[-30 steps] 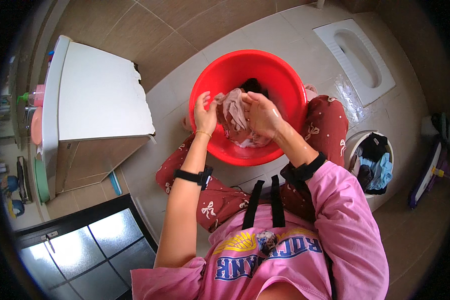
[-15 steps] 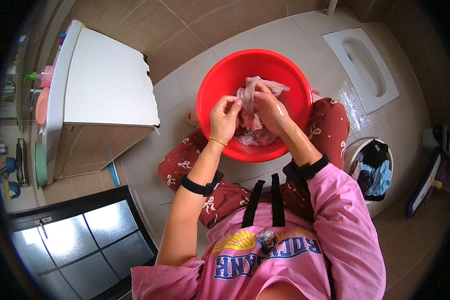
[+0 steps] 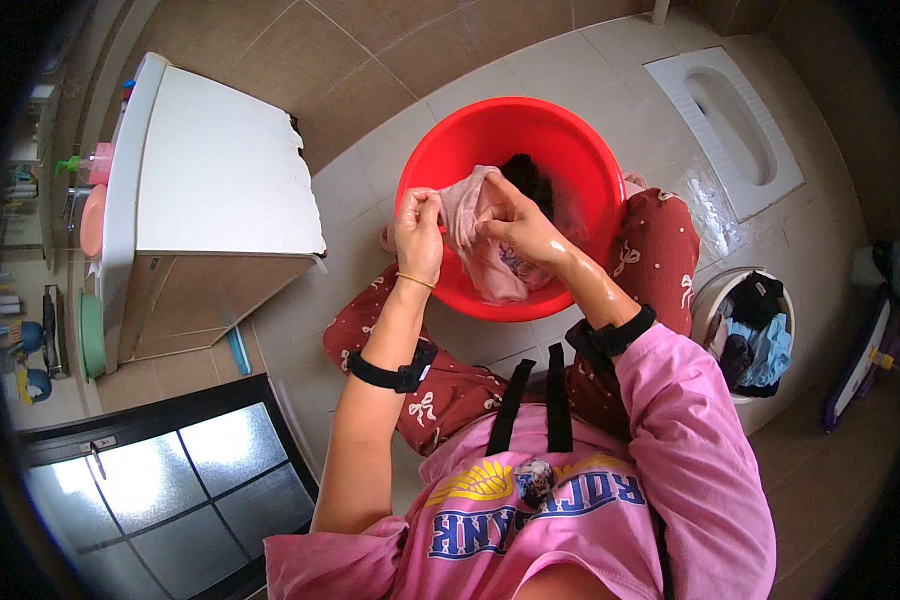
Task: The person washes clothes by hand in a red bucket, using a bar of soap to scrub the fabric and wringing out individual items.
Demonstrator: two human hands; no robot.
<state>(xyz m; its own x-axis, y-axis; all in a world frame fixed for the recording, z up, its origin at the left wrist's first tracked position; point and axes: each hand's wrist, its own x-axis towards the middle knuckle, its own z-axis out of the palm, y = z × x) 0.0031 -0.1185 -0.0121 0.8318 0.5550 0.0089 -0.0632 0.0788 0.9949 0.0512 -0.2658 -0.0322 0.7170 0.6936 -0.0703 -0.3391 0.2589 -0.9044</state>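
A round red basin (image 3: pixel 570 150) stands on the tiled floor between my knees. My left hand (image 3: pixel 418 235) and my right hand (image 3: pixel 515 225) both grip a wet pale pink garment (image 3: pixel 467 215), held up over the basin's near rim and stretched between them. The garment's lower part hangs down into the basin. A dark cloth (image 3: pixel 525 175) lies deeper inside the basin behind the pink one. My right forearm glistens wet.
A white cabinet (image 3: pixel 210 180) with bottles at its far side stands to the left. A white squat toilet (image 3: pixel 725 125) is set in the floor at upper right. A pail of clothes (image 3: pixel 750 330) sits by my right side. A glass door (image 3: pixel 160 490) lies lower left.
My hands have lifted the pink garment from inside the basin and pulled it apart toward the near rim; my left hand has moved leftward.
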